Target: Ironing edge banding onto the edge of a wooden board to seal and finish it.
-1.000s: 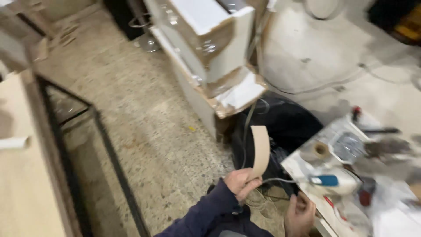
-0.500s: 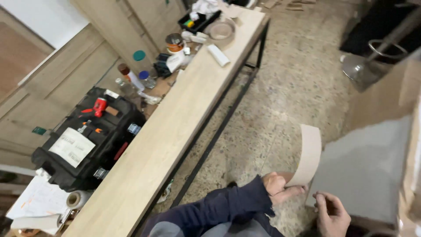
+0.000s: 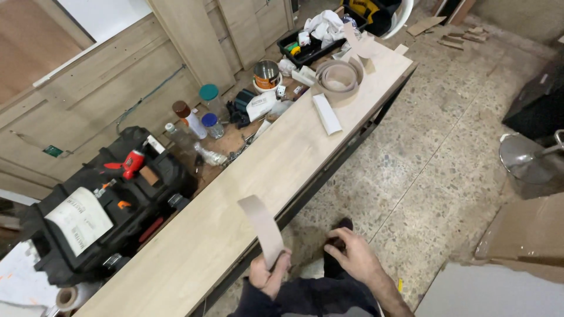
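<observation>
Strip of edge banding stands up from my left hand, pinched at its lower end, long axis leaning up-left toward the board; my right hand (open, empty) hovers just beside.

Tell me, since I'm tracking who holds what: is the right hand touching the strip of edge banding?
Apart. The head view shows the right hand open, with floor showing between it and the edge banding strip, which only the left hand grips.

White rectangular paper label on the black toolbox lid at left, small green rectangular sign on the wooden wall panel, orange-labelled round tin beyond the worktop, brown cardboard box at right
</observation>
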